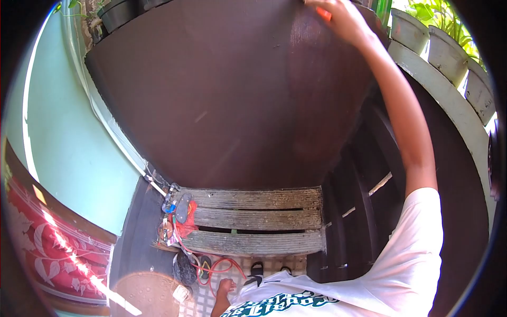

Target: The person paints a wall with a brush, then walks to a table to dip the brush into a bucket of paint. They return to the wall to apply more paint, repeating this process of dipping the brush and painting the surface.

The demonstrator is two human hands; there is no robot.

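While aloft, right fingers by wall

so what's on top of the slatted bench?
Slatted bench, left end: grey sandal, red material, small clutter alongside, too blurred to name. Whatever the red material covers can't be seen.

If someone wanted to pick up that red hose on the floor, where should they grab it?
Probably by the rounded bend of the red hose, on the side away from the loose dark sandal, coming from above with the nearer left hand. The hose is thin and curves loosely over the tiles, so it should be easy to encircle; the sandal crowds its other side.
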